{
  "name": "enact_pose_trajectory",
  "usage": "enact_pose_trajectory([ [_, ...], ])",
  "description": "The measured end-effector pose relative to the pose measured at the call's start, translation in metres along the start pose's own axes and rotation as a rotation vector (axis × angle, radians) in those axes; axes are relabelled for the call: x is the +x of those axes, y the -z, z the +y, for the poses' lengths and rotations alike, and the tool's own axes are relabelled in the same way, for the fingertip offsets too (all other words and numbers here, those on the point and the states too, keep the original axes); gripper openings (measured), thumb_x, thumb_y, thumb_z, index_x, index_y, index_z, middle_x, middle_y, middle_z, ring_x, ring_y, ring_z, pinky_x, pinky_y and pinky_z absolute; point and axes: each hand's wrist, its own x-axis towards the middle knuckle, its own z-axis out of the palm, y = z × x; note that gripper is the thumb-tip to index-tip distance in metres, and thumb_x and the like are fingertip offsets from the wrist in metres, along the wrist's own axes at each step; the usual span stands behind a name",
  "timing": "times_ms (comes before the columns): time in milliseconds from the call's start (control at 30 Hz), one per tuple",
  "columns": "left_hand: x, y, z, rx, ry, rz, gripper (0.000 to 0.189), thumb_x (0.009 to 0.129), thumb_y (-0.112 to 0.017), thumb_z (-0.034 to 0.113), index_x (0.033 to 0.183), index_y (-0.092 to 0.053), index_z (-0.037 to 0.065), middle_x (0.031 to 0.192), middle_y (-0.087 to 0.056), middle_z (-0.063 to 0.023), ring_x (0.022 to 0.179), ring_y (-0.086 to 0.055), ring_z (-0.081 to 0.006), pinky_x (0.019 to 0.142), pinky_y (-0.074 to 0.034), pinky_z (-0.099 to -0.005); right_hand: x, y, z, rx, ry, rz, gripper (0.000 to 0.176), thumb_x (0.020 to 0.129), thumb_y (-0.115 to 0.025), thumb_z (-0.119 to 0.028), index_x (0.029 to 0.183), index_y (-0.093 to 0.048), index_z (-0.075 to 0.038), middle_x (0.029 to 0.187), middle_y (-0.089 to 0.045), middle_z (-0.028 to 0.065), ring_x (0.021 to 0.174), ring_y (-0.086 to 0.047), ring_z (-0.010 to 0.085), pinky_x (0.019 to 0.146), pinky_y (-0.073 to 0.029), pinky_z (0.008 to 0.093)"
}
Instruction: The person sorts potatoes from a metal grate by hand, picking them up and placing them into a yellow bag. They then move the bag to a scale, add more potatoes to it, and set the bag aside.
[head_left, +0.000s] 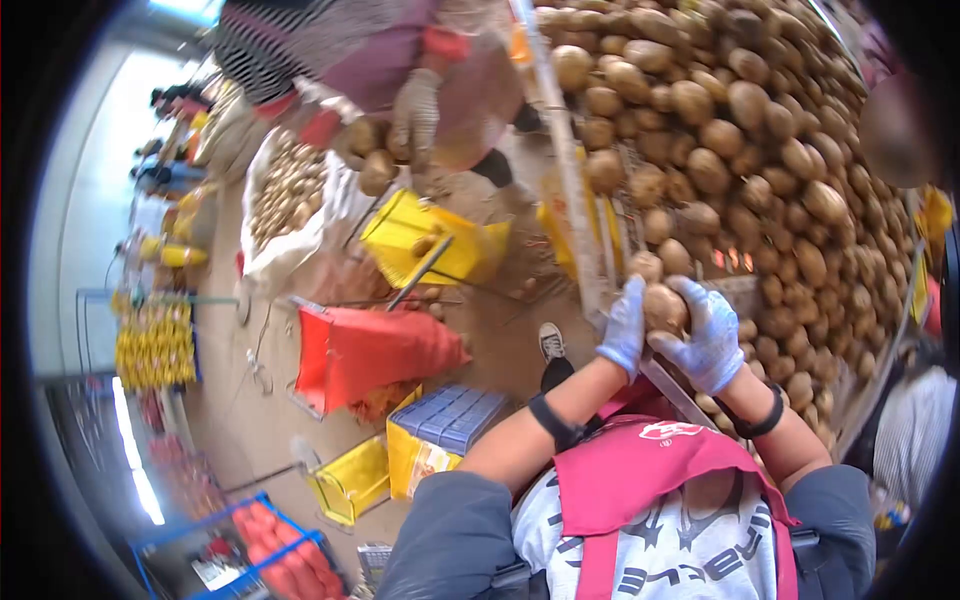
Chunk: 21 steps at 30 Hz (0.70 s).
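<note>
A round brown potato (pixel 665 310) is held between my two hands at the near edge of a big table (pixel 566 150) heaped with potatoes (pixel 745 110). My left hand (pixel 625 330), in a pale blue glove, presses against the potato's left side. On its right side my right hand (pixel 710 340), gloved the same way, has the thumb across the lower front and the fingers curled over the top. Loose potatoes lie just beyond both hands. Red lit digits (pixel 733 262) glow among them, close to my right hand.
Across from me a person with a gloved hand (pixel 415 115) holds several potatoes over a yellow bag (pixel 430 240). On the floor at left stand a red bag (pixel 375 360), a blue crate (pixel 455 415), a yellow bin (pixel 350 480) and a white sack (pixel 285 200) of potatoes.
</note>
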Motion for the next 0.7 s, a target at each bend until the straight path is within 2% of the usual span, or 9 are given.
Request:
enact_pose_trajectory([
  [167, -0.073, 0.051, 0.047, 0.703, -0.366, 0.127, 0.069, 0.091, -0.033, 0.062, 0.124, -0.048, 0.003, 0.083, -0.066, -0.0159, 0.085, -0.066, -0.0290, 0.076, -0.051, -0.0369, 0.021, -0.066, -0.031, 0.350, -0.124, -0.060, 0.031, 0.090, -0.051, -0.035, 0.096, -0.058, -0.006, 0.066, -0.058, 0.0184, 0.063, -0.058, 0.0372, 0.057, -0.044, 0.0430],
  [200, -0.084, 0.058, 0.056, 0.803, -0.505, 0.224, 0.069, 0.089, -0.038, 0.063, 0.124, -0.046, 0.004, 0.085, -0.066, -0.0181, 0.086, -0.065, -0.0320, 0.077, -0.051, -0.0380, 0.025, -0.080, -0.045, 0.402, -0.317, -0.167, 0.028, 0.091, -0.050, -0.031, 0.092, -0.057, -0.004, 0.068, -0.058, 0.0185, 0.064, -0.058, 0.0372, 0.056, -0.043, 0.0424],
  [267, -0.098, 0.084, 0.068, 0.978, -0.683, 0.338, 0.069, 0.087, -0.047, 0.061, 0.125, -0.045, 0.004, 0.090, -0.064, -0.0218, 0.091, -0.063, -0.0371, 0.078, -0.050, -0.0400, 0.019, -0.137, -0.040, 0.080, -0.013, -0.163, 0.021, 0.092, -0.048, -0.022, 0.087, -0.057, -0.004, 0.072, -0.059, 0.0196, 0.066, -0.059, 0.0371, 0.056, -0.043, 0.0417],
  [367, -0.112, 0.140, 0.083, 1.149, -0.655, 0.283, 0.058, 0.086, -0.059, 0.044, 0.125, -0.044, 0.004, 0.108, -0.059, -0.0245, 0.101, -0.060, -0.0377, 0.082, -0.048, -0.0400, -0.001, -0.220, -0.026, 0.190, -0.063, -0.324, 0.022, 0.094, -0.045, -0.021, 0.090, -0.059, -0.006, 0.074, -0.061, 0.0192, 0.064, -0.060, 0.0326, 0.057, -0.046, 0.0379],
  [400, -0.109, 0.165, 0.089, 1.049, -0.574, 0.234, 0.055, 0.087, -0.058, 0.041, 0.125, -0.044, 0.004, 0.107, -0.059, -0.0236, 0.100, -0.060, -0.0357, 0.082, -0.048, -0.0391, 0.007, -0.232, -0.040, 0.153, -0.012, -0.389, 0.024, 0.095, -0.043, -0.022, 0.092, -0.061, -0.006, 0.074, -0.062, 0.0186, 0.062, -0.060, 0.0303, 0.056, -0.048, 0.0362],
  [467, -0.106, 0.215, 0.094, 0.845, -0.395, 0.132, 0.049, 0.090, -0.056, 0.036, 0.124, -0.045, 0.003, 0.106, -0.060, -0.0217, 0.099, -0.061, -0.0318, 0.083, -0.048, -0.0373, 0.015, -0.248, -0.076, 0.451, -0.386, -0.513, 0.032, 0.095, -0.045, -0.033, 0.099, -0.062, -0.005, 0.073, -0.061, 0.0123, 0.060, -0.058, 0.0222, 0.056, -0.048, 0.0326],
  [533, -0.101, 0.255, 0.086, 0.611, -0.636, 0.217, 0.033, 0.093, -0.052, 0.029, 0.117, -0.052, 0.006, 0.094, -0.064, -0.0219, 0.088, -0.065, -0.0322, 0.077, -0.050, -0.0382, 0.032, -0.265, -0.111, 0.555, -0.428, -0.579, 0.037, 0.094, -0.048, -0.038, 0.103, -0.062, -0.005, 0.075, -0.060, 0.0088, 0.064, -0.057, 0.0174, 0.060, -0.048, 0.0303],
  [667, -0.130, 0.302, 0.144, 0.500, -0.712, 0.140, 0.048, 0.095, -0.050, 0.034, 0.130, -0.045, 0.003, 0.114, -0.057, -0.0130, 0.102, -0.056, -0.0199, 0.089, -0.045, -0.0305, 0.085, -0.283, -0.175, 0.678, -0.419, -0.684, 0.035, 0.094, -0.051, -0.032, 0.109, -0.059, -0.002, 0.085, -0.060, 0.0080, 0.080, -0.057, 0.0156, 0.073, -0.048, 0.0292],
  [700, -0.139, 0.305, 0.157, 0.124, -0.605, 0.049, 0.062, 0.093, -0.052, 0.041, 0.138, -0.035, 0.003, 0.121, -0.052, -0.0107, 0.105, -0.054, -0.0184, 0.090, -0.044, -0.0290, 0.095, -0.279, -0.190, 0.686, -0.423, -0.728, 0.033, 0.094, -0.051, -0.030, 0.110, -0.058, -0.001, 0.088, -0.060, 0.0080, 0.084, -0.057, 0.0157, 0.076, -0.047, 0.0292],
])
